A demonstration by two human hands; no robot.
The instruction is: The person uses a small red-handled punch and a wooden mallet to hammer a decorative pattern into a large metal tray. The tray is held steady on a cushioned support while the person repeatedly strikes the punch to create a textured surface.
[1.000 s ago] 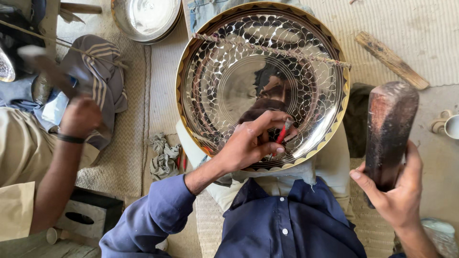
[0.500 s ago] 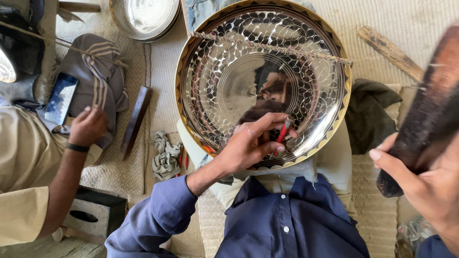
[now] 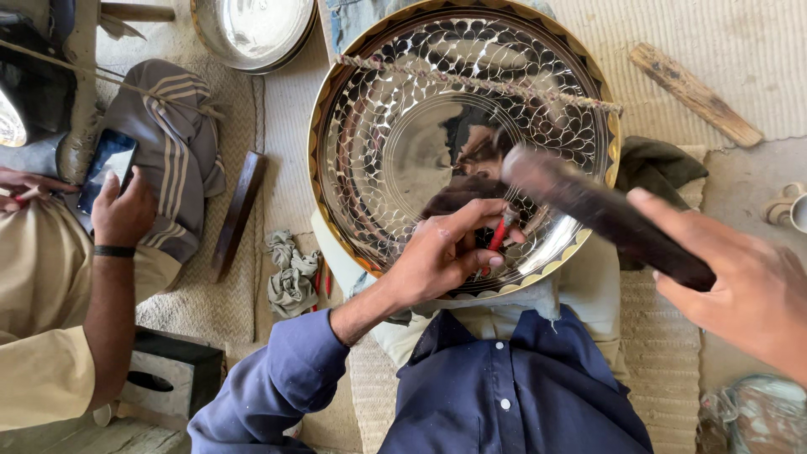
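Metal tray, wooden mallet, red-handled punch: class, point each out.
metal tray (image 3: 378, 151), head view, on its engraved inner face
wooden mallet (image 3: 605, 214), head view, on its shaft
red-handled punch (image 3: 498, 235), head view, on its red grip

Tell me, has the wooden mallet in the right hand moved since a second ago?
Yes. The right hand has swung the wooden mallet leftward and down from upright beside the metal tray, so its head is now over the tray, by the tool in the left hand.

Two hands of the wearer: left hand (image 3: 441, 256), right hand (image 3: 748, 290). One engraved brass tray (image 3: 378, 143), one red-handled punch (image 3: 498, 237), one dark mallet (image 3: 601, 210). One steel bowl (image 3: 252, 29), one phone (image 3: 107, 164), two wooden sticks (image 3: 693, 92) (image 3: 238, 214), one rag (image 3: 290, 273).
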